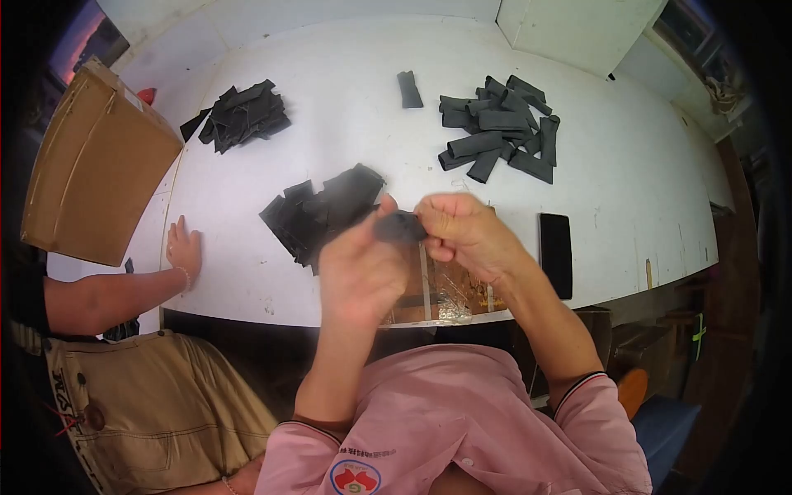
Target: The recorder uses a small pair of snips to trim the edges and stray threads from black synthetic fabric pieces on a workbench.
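A small dark grey fabric piece point(399, 227) is held up over the near part of the table between my two hands. My left hand point(361, 271), blurred by motion, grips its left end with the thumb on top. At the other end, my right hand point(464, 233) pinches the fabric between thumb and curled fingers. Just beyond my left hand lies a loose pile of flat dark fabric pieces point(318, 206), partly hidden by that hand. Farther off to the right is a heap of dark fabric tubes point(503, 124).
Another dark fabric pile point(245, 114) lies far left, and a single tube point(409, 89) far centre. A black phone point(555, 256) rests right of my arm. At left stand a cardboard box point(99, 165) and another person, whose hand point(184, 250) touches the white table point(346, 82).
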Available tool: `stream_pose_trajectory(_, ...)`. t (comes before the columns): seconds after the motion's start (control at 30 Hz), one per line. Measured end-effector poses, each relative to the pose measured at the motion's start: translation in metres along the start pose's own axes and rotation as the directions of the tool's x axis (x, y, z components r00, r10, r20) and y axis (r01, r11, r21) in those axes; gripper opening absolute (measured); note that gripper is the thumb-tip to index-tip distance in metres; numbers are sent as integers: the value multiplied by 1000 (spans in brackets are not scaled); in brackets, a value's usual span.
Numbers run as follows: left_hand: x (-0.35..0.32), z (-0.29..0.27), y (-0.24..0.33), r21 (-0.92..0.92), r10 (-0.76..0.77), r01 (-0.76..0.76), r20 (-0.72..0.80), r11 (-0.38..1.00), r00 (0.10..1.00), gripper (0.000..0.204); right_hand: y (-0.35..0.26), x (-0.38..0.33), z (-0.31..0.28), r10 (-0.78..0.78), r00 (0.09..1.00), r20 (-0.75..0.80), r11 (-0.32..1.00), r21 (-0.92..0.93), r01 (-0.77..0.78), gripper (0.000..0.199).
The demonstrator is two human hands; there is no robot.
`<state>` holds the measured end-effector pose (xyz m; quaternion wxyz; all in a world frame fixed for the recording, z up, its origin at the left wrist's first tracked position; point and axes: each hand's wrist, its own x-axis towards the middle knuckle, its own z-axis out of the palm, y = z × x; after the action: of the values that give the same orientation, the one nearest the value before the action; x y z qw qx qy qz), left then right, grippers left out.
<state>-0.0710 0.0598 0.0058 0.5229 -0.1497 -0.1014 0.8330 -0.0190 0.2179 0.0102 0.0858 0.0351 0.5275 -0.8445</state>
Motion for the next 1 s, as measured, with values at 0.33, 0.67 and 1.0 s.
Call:
stream_pose_trajectory(0.33, -2, 19, -13, -208, 88, -68, 85, 976, 993, 29, -16, 15, 10, 49, 998, 25, 997, -68, -47, 27)
stream_pose_trajectory(0.67, -3, 6, -36, 573, 357, -302, 18, 762, 934, 25, -5, 16, -10, 17, 994, 111, 1000, -24, -14, 25)
stream_pose_trajectory(1.0, -1, -16, 5, 63, 150, -151, 17, 987, 989, 27, 10, 18, -3, -33, 999, 42, 995, -89, 37, 21)
